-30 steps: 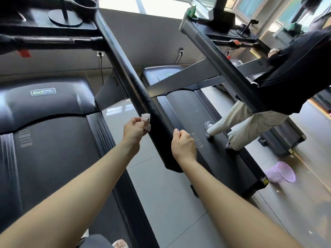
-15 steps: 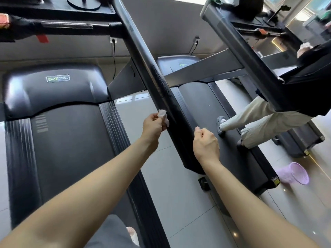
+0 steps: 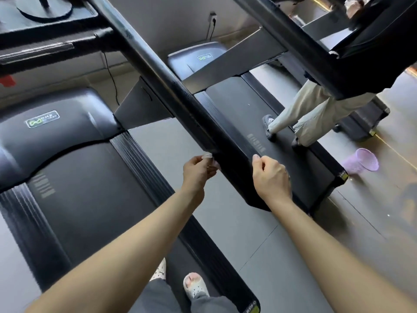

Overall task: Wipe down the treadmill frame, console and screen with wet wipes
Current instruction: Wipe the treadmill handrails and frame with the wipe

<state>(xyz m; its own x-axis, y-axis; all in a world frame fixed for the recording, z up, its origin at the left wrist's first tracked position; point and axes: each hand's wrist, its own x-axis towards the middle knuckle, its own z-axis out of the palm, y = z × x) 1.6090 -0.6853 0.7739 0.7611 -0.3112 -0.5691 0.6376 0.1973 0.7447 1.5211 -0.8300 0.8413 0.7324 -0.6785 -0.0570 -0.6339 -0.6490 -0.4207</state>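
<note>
Black steel dominates this gym scene, where a person stands on a treadmill belt (image 3: 79,195) and works on the machine's long handrail (image 3: 180,93), which slants from the console (image 3: 45,10) at upper left down toward the middle of the room. The left hand (image 3: 197,171) pinches a small crumpled wet wipe (image 3: 207,155) between thumb and fingertips and presses it against the rail's left side, near its lower end. The right hand (image 3: 270,175) sits just across the same rail, thumb on top and fingers curled over its right edge, grasping it. Both bare forearms reach up from the bottom of the view, and feet in pale sandals (image 3: 195,288) show on the belt's right side rail below. Ahead lies the treadmill's rounded motor cover (image 3: 52,136), marked with a green logo. On the neighbouring treadmill (image 3: 293,168) to the right, another person in pale trousers (image 3: 311,114) and a dark top stands on the belt. A purple basket (image 3: 363,162) lies tipped on the floor (image 3: 237,233) just beside that machine's rear corner, and a cable hangs from a wall socket (image 3: 213,16) behind.
</note>
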